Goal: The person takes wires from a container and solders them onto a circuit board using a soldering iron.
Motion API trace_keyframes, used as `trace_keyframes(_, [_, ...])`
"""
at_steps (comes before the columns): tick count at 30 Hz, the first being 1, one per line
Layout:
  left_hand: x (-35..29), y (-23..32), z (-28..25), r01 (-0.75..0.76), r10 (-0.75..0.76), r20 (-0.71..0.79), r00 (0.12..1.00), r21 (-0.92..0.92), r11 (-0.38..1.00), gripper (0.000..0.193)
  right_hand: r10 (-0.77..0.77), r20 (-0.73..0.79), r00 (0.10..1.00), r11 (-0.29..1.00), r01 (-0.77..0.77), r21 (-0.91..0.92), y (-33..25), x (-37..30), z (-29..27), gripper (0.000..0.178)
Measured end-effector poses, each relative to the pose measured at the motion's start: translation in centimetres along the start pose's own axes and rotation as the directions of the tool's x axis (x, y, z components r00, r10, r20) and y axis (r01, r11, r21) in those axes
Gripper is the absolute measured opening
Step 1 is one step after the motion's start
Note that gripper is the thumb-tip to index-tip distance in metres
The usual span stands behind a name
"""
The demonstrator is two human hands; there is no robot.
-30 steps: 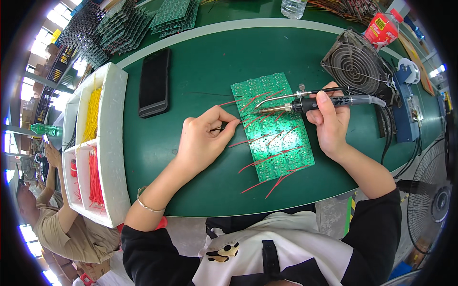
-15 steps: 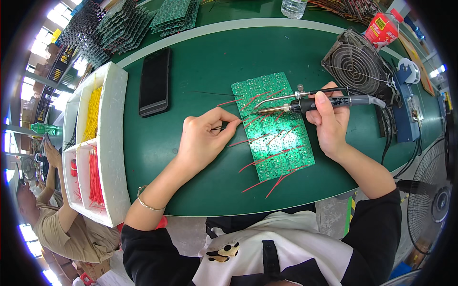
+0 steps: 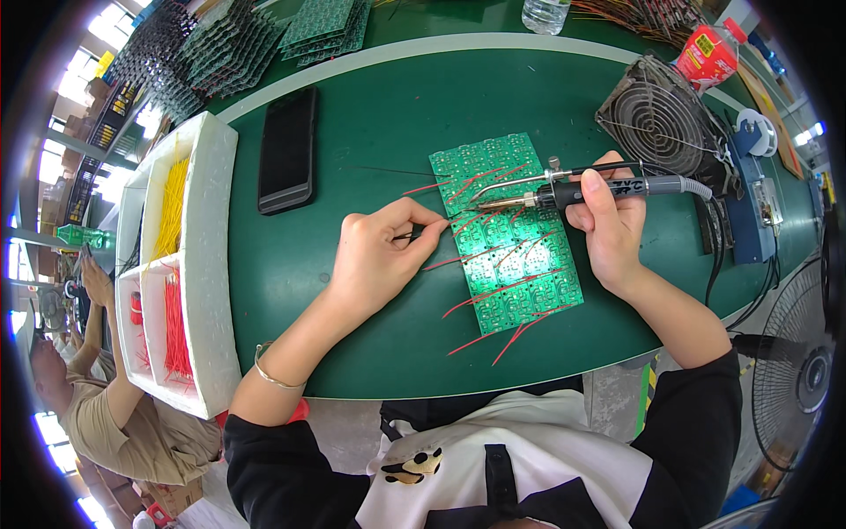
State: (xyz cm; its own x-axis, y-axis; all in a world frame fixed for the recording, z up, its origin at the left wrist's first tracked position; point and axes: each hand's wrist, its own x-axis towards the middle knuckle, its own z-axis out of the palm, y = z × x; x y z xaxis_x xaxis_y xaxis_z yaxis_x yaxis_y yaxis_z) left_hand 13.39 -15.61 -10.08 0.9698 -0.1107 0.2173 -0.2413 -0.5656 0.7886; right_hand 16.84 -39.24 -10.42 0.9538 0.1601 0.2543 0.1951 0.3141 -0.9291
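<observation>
A green circuit board panel (image 3: pixel 520 304) lies slightly turned on the green table, with several thin red wires (image 3: pixel 480 256) attached across it. My right hand (image 3: pixel 608 225) grips a soldering iron (image 3: pixel 551 197) by its dark handle; a thin metal feed tube runs alongside. The iron's tip is at the panel's left part, near its upper rows. Close by, my left hand (image 3: pixel 383 256) pinches a thin black wire (image 3: pixel 407 235) at the panel's left edge. The wire's exact end at the tip is too small to make out.
A white foam box (image 3: pixel 220 264) of yellow and red wires stands left, beside a black phone (image 3: pixel 287 150). A fan unit (image 3: pixel 656 115), red-labelled bottle (image 3: pixel 708 55) and blue wire-feeding device (image 3: pixel 753 203) stand right. Stacked boards (image 3: pixel 229 53) lie far left; another person (image 3: pixel 132 414) sits left.
Almost nothing differs. The panel and the view have shifted very slightly; both hands keep their grips, with the iron's tip still at the same spot on the panel.
</observation>
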Motion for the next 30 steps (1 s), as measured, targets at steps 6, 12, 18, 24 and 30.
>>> trace_keyframes(6, [0.1, -0.2, 0.1, -0.009, 0.009, 0.0, 1.0, -0.012, 1.0, 0.004, 0.017, -0.007, 1.0, 1.0, -0.017, 0.02, 0.0, 0.0, 0.0, 0.019])
trace_keyframes(12, [0.1, -0.1, 0.2, -0.018, 0.018, -0.004, 1.0, -0.007, 1.0, 0.004, -0.007, 0.013, 1.0, 1.0, 0.007, 0.002, 0.1, -0.1, -0.1, 0.018])
trace_keyframes(18, [0.0, 0.0, 0.0, -0.024, 0.025, 0.01, 1.0, -0.005, 1.0, 0.004, -0.01, -0.003, 1.0, 1.0, 0.01, -0.003, 0.1, -0.1, -0.3, 0.019])
trace_keyframes(24, [0.0, 0.1, 0.0, -0.026, 0.026, 0.0, 1.0, -0.006, 1.0, 0.004, 0.003, -0.036, 0.999, 0.999, -0.001, 0.037, 0.0, 0.0, -0.1, 0.019])
trace_keyframes(30, [0.4, 0.9, -1.7, -0.133, 0.138, 0.007, 0.99, 0.32, 0.938, 0.018, 0.037, -0.063, 0.997, 0.993, -0.029, 0.113, -0.3, 0.2, -0.1, 0.017])
